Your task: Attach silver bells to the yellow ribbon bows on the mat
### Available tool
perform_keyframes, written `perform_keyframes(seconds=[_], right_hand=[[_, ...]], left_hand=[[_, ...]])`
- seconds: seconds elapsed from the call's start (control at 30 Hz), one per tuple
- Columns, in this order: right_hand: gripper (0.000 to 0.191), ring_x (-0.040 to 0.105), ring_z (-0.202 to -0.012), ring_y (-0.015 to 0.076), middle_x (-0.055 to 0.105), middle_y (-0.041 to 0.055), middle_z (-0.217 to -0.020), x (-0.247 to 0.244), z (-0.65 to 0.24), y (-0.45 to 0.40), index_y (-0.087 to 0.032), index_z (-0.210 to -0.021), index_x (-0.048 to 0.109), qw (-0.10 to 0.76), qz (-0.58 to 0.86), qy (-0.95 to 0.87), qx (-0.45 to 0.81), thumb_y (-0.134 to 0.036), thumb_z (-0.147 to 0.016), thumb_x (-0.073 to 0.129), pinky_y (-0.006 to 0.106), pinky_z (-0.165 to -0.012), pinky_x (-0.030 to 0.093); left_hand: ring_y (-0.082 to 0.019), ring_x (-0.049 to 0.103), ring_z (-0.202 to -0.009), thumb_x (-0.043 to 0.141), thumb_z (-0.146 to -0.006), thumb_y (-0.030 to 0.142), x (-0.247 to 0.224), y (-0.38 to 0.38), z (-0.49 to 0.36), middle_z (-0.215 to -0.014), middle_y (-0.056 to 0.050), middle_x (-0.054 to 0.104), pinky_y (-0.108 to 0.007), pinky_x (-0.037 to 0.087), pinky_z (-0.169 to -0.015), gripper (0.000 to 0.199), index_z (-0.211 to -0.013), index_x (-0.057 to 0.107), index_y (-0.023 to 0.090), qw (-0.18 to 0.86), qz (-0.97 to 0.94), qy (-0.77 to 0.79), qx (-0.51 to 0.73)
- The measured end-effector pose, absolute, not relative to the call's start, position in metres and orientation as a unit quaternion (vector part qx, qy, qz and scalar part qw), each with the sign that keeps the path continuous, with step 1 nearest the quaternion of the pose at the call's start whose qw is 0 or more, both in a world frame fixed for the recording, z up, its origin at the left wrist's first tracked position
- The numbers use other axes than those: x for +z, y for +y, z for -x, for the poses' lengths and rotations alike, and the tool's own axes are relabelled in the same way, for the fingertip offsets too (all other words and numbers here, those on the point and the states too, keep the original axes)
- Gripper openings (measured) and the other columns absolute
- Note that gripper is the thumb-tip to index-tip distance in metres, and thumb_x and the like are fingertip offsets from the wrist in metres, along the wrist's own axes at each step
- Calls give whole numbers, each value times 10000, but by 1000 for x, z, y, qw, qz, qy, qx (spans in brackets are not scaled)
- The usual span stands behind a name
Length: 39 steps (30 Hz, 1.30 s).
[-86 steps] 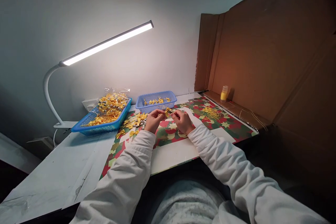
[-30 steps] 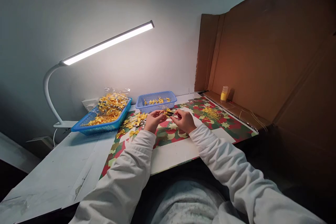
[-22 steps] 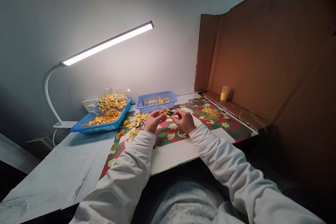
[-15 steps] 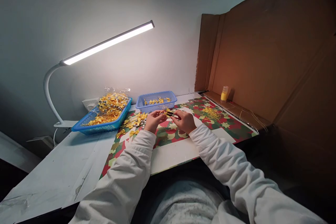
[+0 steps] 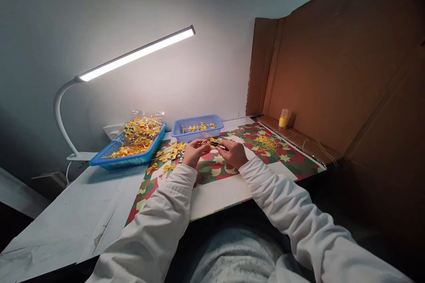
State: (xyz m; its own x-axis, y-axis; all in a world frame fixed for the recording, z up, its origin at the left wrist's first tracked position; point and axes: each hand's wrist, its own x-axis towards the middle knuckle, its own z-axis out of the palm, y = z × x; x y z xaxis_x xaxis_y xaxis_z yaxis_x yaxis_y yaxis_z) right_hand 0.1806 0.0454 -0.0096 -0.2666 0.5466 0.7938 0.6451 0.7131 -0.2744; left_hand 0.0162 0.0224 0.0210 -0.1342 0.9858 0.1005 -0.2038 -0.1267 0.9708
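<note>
Over the patterned sheet, my left hand is closed in a pinch on a small yellow ribbon bow, mostly hidden by the fingers. Closed around dark tweezers, my right hand points their tips left, at the bow. Whether the tips touch it is too small to tell. Beside my left hand lies a pile of yellow bows with silvery bells. Two loose bows lie closer to me.
A blue basket heaped with bows and bells stands left, under a lit lamp. Behind my hands is a smaller blue basket with bows. Yellow cords and a small yellow bottle are right, by a cardboard wall.
Both hands stay in nearly the same place with their grips unchanged. The tweezers have shifted only very slightly at the bow.
</note>
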Motion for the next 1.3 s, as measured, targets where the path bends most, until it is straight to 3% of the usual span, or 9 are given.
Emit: perform_keyframes(seconds=[0.5,0.63,0.77,0.9,1.0,1.2,1.3], right_hand=[[246,523,-578,125,635,32,-659,-6,-180,42,-181,-739,639,428,392,-814,-36,-357,-855,513,244,-571,297],[220,502,-562,120,595,8,-608,-2,-181,40,-186,-741,620,481,398,-781,30,-382,-813,549,234,-569,320],[310,438,-515,112,502,-20,-541,5,-189,46,-187,-684,536,575,452,-674,100,-471,-806,509,230,-520,305],[405,360,-493,106,400,-37,-490,5,-195,60,-210,-552,359,600,503,-600,165,-507,-805,467,239,-498,276],[435,354,-454,102,367,-50,-465,0,-196,69,-224,-557,311,604,486,-567,278,-564,-793,443,237,-472,287],[432,361,-476,86,349,-74,-477,-6,-193,73,-214,-542,351,561,455,-606,333,-519,-638,640,218,-476,298],[334,345,-486,78,367,-73,-492,-1,-190,68,-193,-604,483,551,394,-624,390,-487,-643,638,213,-475,288]], left_hand=[[-153,631,-549,822,-413,276,18,23,-16,-551,-16,645,-322,528,-658,396,-701,595,127,480,-456,441,605],[-164,638,-564,821,-422,289,17,25,-14,-573,-23,649,-337,531,-668,395,-705,599,127,472,-455,448,607],[-158,635,-570,821,-424,290,19,24,-14,-596,-20,651,-337,532,-679,408,-731,605,129,467,-451,454,610],[-143,624,-576,827,-423,308,20,23,-15,-627,-14,653,-321,528,-677,423,-748,620,133,467,-465,443,608],[-122,606,-574,833,-418,335,20,23,-16,-642,-7,650,-302,523,-673,436,-748,629,134,467,-478,429,608],[-121,602,-601,831,-420,349,21,22,-16,-665,-8,644,-304,529,-678,438,-748,635,136,479,-483,419,602],[-107,588,-578,821,-441,348,22,22,-17,-648,4,622,-286,525,-650,404,-730,632,138,495,-481,418,590]])
